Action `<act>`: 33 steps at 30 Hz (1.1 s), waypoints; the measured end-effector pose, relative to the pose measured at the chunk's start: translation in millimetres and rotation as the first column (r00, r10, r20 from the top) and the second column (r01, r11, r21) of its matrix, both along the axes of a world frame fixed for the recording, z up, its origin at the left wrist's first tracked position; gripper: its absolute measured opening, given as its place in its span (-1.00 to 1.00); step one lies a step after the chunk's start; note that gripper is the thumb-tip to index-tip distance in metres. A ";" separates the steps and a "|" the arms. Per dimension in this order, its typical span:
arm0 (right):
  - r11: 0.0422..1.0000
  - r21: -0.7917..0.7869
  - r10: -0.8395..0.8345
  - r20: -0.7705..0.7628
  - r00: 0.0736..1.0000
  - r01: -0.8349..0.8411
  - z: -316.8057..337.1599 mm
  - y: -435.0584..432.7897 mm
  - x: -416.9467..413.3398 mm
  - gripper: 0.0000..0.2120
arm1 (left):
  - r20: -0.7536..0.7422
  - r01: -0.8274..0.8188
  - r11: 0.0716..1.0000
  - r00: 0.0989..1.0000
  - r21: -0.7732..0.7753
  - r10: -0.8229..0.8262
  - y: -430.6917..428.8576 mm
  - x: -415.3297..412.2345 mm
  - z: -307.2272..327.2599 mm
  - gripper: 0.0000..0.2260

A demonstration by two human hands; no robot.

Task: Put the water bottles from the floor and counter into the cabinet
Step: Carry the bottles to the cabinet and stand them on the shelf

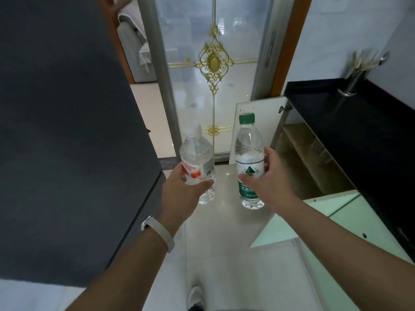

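Our left hand (184, 187) grips the red-labelled bottle (197, 153) at 11 o'clock, label partly covered; our right hand (269, 176) grips the green-capped bottle (248, 144) at 1 o'clock. At 2 o'clock, the open cabinet (314, 158) under the black counter (336, 122) is dim inside.

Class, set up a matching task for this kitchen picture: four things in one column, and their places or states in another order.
1 green-cap bottle
2 white-cap bottle
3 utensil holder
4 cabinet door

A in the left hand
B on the counter
C open
D in the right hand

Pairs: 1-D, 2-A, 3-B, 4-C
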State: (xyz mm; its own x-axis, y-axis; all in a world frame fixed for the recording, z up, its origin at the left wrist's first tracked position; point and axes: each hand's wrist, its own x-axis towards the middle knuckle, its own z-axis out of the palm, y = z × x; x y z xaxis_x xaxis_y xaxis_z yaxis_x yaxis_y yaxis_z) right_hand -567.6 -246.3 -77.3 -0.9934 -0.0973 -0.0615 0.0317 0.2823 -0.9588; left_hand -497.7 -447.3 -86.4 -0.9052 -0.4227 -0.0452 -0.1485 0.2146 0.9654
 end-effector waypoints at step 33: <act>0.931 -0.083 -0.350 0.065 0.934 0.355 -42.2 9.6 -377.2 -0.30 | 0.088 0.226 0.969 0.968 0.096 -0.234 5.8 -440.3 -18.2 -0.60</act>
